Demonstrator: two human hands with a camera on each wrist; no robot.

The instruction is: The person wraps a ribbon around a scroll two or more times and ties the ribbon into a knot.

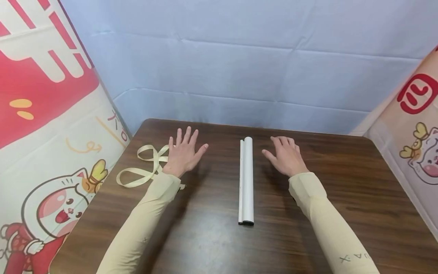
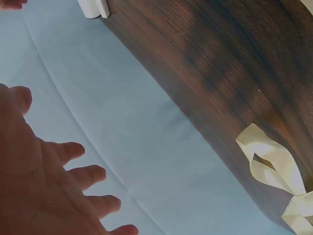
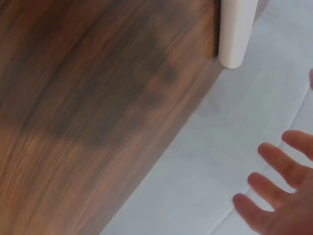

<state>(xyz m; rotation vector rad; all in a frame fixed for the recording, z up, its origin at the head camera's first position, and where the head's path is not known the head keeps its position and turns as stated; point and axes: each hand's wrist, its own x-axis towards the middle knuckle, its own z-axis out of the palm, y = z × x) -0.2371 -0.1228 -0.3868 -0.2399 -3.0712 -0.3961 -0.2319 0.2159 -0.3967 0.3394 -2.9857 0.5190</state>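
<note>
One white tube (image 1: 248, 179) is seen on the table (image 1: 212, 243) between left grip (image 1: 181, 156), held with fingers spread beside the pale ribbon (image 1: 156, 159), and right grip (image 1: 286, 156), held with fingers loosely extended.

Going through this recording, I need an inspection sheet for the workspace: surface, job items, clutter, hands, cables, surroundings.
Surface: dark wood-grain table, glare near the front.
Job items: white bar lying between the hands; cream ribbon loosely looped, partly hidden by the left hand.
Clutter: nothing seen.
Hands: left spread, right hand relaxed; neither holds anything.
Cables: nothing seen.
Surroundings: creased pale-blue backdrop, cartoon-printed panels at both sides.
</note>
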